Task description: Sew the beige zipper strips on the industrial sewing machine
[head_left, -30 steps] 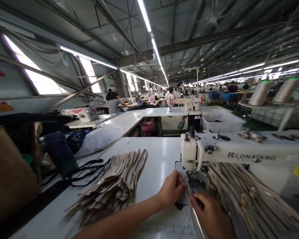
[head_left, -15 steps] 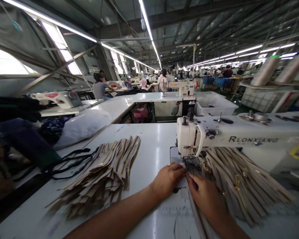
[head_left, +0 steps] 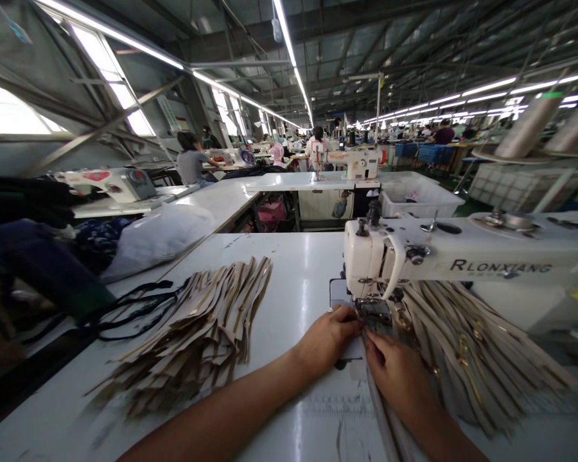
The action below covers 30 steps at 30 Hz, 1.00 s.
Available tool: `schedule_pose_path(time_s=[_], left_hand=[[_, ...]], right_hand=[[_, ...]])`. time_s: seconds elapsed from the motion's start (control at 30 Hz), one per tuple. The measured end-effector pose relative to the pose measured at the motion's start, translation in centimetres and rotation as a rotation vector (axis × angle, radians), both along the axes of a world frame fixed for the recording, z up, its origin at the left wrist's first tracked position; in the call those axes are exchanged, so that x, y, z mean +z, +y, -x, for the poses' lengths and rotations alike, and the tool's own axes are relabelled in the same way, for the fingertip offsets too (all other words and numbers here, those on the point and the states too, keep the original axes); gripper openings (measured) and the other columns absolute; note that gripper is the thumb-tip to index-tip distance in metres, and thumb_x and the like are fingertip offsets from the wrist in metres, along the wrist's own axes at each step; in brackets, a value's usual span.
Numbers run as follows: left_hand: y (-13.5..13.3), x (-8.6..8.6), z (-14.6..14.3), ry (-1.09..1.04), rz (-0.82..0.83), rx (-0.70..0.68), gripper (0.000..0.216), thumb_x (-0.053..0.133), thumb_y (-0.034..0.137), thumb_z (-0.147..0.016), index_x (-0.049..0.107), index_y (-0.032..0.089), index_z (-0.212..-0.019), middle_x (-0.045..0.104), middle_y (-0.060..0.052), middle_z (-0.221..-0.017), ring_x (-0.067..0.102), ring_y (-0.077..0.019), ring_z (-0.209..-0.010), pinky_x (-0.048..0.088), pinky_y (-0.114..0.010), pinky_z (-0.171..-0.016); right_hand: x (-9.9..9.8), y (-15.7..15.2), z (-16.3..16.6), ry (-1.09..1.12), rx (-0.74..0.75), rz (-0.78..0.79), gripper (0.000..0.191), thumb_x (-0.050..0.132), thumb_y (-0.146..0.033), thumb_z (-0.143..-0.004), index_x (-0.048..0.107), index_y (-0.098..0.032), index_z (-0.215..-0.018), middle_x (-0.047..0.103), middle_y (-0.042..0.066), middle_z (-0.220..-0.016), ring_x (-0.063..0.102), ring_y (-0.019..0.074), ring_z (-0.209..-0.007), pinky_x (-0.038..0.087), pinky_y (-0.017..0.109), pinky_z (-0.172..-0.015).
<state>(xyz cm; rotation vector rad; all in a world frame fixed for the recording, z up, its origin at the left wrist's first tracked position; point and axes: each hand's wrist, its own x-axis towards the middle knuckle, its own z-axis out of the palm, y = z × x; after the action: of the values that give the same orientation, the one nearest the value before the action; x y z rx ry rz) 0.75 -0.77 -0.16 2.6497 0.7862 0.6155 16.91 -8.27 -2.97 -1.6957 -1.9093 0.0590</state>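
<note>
A beige zipper (head_left: 379, 410) runs from the sewing machine's needle area down toward the table's near edge. My right hand (head_left: 404, 375) is closed on it, thumb and fingers pinched just in front of the presser foot. My left hand (head_left: 325, 337) is closed at the same spot, its curled fingertips on the zipper's end beside the needle plate; exactly what lies under them is hidden. Over both hands stands the white sewing machine (head_left: 443, 250). Right of my right hand, a fan of beige zippers (head_left: 491, 359) with gold teeth and sliders lies partly beneath the machine arm.
To the left lies a pile of beige zippers (head_left: 207, 333), with black straps (head_left: 139, 308) beside it. A white plastic bag (head_left: 164, 237) and dark cloth sit past the table's left edge. Thread cones (head_left: 530, 128) stand at right. Several people work at machines farther back.
The view has shifted slightly, so the machine appears a little farther right. Both hands stay pinched on the zipper at the presser foot, with barely any movement of their own.
</note>
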Motion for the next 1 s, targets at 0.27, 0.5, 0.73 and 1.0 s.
schedule_pose_path(time_s=[0.27,0.5,0.73,1.0], left_hand=[[0.4,-0.1,-0.1,0.004,0.017,0.000,0.025,0.050,0.021,-0.096,0.070,0.016,-0.111,0.063,-0.010,-0.107,0.059,-0.0209,-0.101,0.050,-0.031,-0.093],[0.9,0.2,-0.2,0.004,0.004,-0.047,0.022,0.052,0.020,-0.096,0.071,0.015,-0.105,0.063,-0.010,-0.110,0.059,-0.0210,-0.103,0.050,-0.032,-0.096],[0.8,0.5,-0.5,0.054,0.004,-0.038,0.022,0.049,0.021,-0.097,0.070,0.015,-0.104,0.062,-0.009,-0.110,0.059,-0.0214,-0.102,0.051,-0.034,-0.095],[0.9,-0.2,-0.5,-0.030,-0.023,-0.037,0.021,0.051,0.018,-0.095,0.069,0.015,-0.105,0.063,-0.011,-0.109,0.060,-0.0217,-0.102,0.052,-0.035,-0.093]], right_hand=[[0.7,-0.1,0.4,-0.226,-0.013,0.044,0.036,0.040,-0.015,-0.091,0.071,-0.016,-0.109,0.075,0.009,-0.093,0.072,0.0224,-0.074,0.056,0.030,-0.063],[2.7,0.9,-0.1,-0.353,0.090,0.247,0.036,0.038,-0.012,-0.092,0.069,-0.019,-0.107,0.075,0.007,-0.090,0.072,0.0224,-0.075,0.053,0.029,-0.064],[2.5,0.8,0.4,-0.350,0.014,0.280,0.036,0.039,-0.014,-0.092,0.066,-0.016,-0.115,0.074,0.009,-0.097,0.072,0.0228,-0.079,0.053,0.030,-0.066],[2.7,0.6,0.7,-0.269,-0.011,0.283,0.036,0.041,-0.013,-0.090,0.067,-0.015,-0.114,0.075,0.009,-0.097,0.072,0.0232,-0.084,0.053,0.029,-0.070]])
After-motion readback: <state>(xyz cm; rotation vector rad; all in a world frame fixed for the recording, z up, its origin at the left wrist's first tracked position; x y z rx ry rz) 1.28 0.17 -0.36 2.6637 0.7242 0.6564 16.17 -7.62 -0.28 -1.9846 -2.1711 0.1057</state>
